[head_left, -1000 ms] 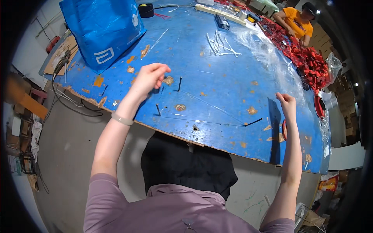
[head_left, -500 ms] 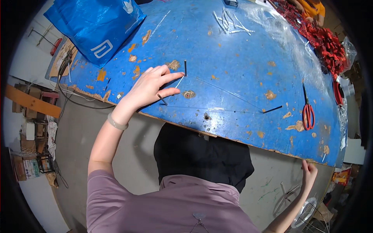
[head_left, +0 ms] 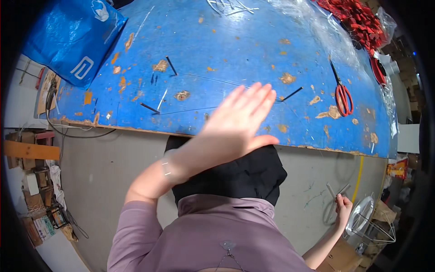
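Observation:
My left hand (head_left: 244, 113) is open and somewhat blurred, its fingers together and stretched out above the table's front edge. It hangs over part of a clear thread (head_left: 204, 78) that runs between thin black pegs standing in the blue table. One peg (head_left: 171, 65) is farther back, another peg (head_left: 150, 108) leans near the front at left, and a third peg (head_left: 292, 94) is just right of my left fingertips. A short white strip (head_left: 161, 99) lies between the left two. Low at the right, beyond the table edge, my right hand (head_left: 343, 211) is closed; what it pinches, if anything, is too fine to see.
Red-handled scissors (head_left: 344, 99) lie on the blue table (head_left: 235, 50) at right. A blue bag (head_left: 68, 45) stands at the far left. White strips (head_left: 231, 7), clear plastic film (head_left: 312, 27) and a red heap (head_left: 355, 22) lie at the back. A wire reel (head_left: 360, 215) is on the floor.
My left hand has left the two left pegs and swung right, across the table's front edge. My right hand has dropped away from the edge. The whole view has shifted to the right.

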{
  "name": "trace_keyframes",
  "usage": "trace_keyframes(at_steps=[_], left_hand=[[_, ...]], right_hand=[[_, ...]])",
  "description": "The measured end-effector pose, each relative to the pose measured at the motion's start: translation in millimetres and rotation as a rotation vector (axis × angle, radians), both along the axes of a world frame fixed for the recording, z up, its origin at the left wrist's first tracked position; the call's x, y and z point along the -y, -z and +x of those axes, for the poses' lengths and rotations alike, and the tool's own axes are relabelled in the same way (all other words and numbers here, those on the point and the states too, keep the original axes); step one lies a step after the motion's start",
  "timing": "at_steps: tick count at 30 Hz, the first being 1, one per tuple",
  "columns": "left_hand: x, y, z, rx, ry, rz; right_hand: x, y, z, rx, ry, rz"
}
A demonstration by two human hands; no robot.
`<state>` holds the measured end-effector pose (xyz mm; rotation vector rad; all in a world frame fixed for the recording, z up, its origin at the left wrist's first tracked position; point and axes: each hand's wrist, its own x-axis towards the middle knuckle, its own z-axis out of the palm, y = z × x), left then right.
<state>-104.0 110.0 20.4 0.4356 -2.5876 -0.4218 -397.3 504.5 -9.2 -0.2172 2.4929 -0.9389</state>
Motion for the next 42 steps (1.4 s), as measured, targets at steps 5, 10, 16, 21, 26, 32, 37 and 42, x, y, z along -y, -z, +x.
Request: trace_keyframes(at_steps=[5, 10, 16, 21, 26, 32, 37, 42], left_hand=[[-19, 44, -56, 0.072, -0.12, -0.01], [-22, 32, -58, 0.07, -0.147, -0.053], [-97, 9, -79, 0.239, 0.234, 0.317], [-194, 0, -93, -0.505, 0.774, 0.426], [-190, -3, -65, 0.335, 1.026, 1.022], [-88, -1, 24, 0.072, 0.912, 1.721], [-22, 23, 136, -0.708, 0.424, 1.853], [22, 36, 173, -1.021, 0.379, 1.815]], right_hand=[[-13, 3, 4, -0.027, 0.003, -0.018], [-49, 13, 5, -0.028, 0.016, 0.047], [-75, -28, 48, 0.044, -0.008, 0.176], [-22, -80, 98, 0.156, -0.693, -0.382], [47, -96, 109, 0.107, -0.771, -0.319], [75, -97, 78, 0.067, -0.858, -0.226], [91, -96, 42, -0.019, -0.822, -0.259], [148, -97, 23, -0.168, -0.857, -0.305]])
